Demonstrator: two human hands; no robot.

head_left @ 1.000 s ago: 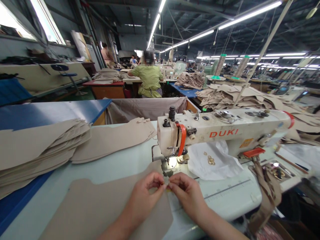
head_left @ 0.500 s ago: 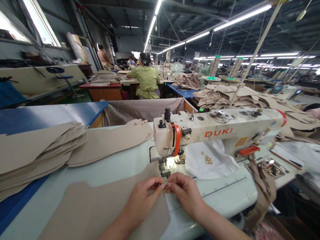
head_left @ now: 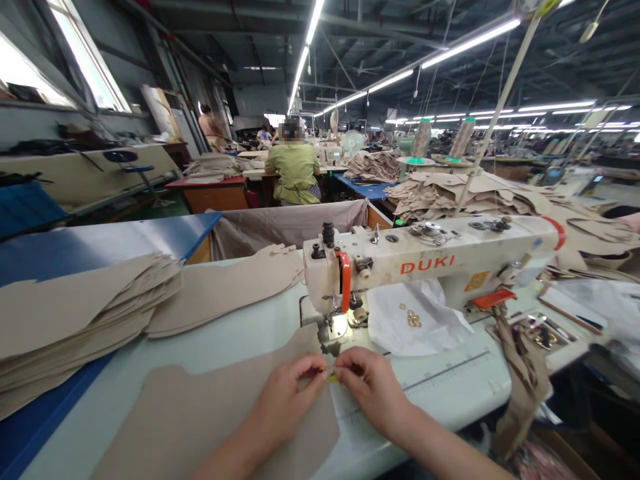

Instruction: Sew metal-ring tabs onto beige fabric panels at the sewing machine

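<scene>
My left hand [head_left: 287,397] and my right hand [head_left: 373,390] meet fingertip to fingertip in front of the sewing machine [head_left: 430,250]. Both are closed in a pinch around something tiny; a speck of yellow [head_left: 332,378] shows between them, but its kind is hidden. Below my left hand lies a large beige fabric panel [head_left: 200,407], its upper corner reaching the lit needle plate [head_left: 338,327]. Right of the needle, several gold rings [head_left: 414,319] rest on a white plastic sheet [head_left: 390,333].
Stacked beige panels [head_left: 85,300] lie at the left, with another panel pile [head_left: 230,287] beside them. Beige straps [head_left: 523,380] hang off the right edge near a tray of metal parts [head_left: 545,337]. A person in green [head_left: 293,170] sits further ahead.
My fingertips have drawn slightly apart, and more of the yellow bit shows between them. The view has shifted slightly. The fabric panel stays on the table.
</scene>
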